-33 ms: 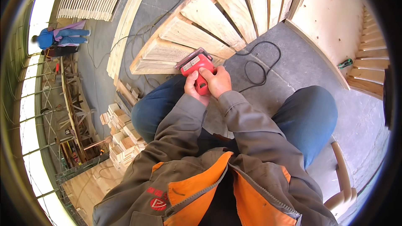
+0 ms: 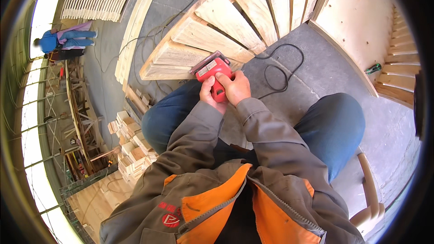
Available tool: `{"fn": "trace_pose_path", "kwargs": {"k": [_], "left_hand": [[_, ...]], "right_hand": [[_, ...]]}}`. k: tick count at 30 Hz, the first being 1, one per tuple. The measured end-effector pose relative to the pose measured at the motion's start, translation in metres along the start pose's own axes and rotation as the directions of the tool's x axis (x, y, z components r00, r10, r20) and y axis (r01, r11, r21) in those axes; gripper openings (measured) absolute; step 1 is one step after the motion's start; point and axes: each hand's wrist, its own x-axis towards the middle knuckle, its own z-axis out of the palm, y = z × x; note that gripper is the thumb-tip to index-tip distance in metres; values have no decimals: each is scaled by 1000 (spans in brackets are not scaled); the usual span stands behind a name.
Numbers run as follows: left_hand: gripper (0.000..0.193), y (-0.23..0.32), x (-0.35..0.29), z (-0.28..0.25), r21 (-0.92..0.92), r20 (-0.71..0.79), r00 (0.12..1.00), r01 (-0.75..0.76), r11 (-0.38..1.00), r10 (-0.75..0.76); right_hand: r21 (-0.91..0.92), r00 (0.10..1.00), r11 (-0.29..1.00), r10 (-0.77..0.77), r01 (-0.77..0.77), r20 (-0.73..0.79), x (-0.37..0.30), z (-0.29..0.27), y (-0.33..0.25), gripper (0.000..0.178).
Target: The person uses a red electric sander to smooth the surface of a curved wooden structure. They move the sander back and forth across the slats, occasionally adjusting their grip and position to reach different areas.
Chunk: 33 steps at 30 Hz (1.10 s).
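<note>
A red electric sander with a flat dark pad is held in both my hands at the near end of a slatted wooden panel. My left hand closes round the left side of its body, thumb on top. From the right, my right hand wraps the same body, its thumb also on top. The pad rests at the panel's near slats; whether it presses on them I cannot tell. Most of my fingers are hidden under the tool.
A black cord loops on the grey floor right of the sander. Stacked wood blocks stand by my left knee. A plywood board with a green-handled tool lies at right. A person stands far left. A wooden chair part is at lower right.
</note>
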Motion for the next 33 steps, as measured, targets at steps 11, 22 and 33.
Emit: {"fn": "trace_pose_path", "kwargs": {"k": [11, 22, 33], "left_hand": [[66, -26, 21, -17, -27, -69, 993, 91, 996, -93], [57, -47, 41, -21, 43, -109, 980, 170, 984, -165], [64, -36, 30, -5, -151, -123, 949, 272, 950, -292]], "right_hand": [[-68, 999, 998, 13, -17, -50, 27, -4, 37, 67], [154, 986, 978, 153, -143, -59, 67, -5, 103, 70], [-12, 981, 986, 166, -168, -103, 46, -2, 68, 75]]}}
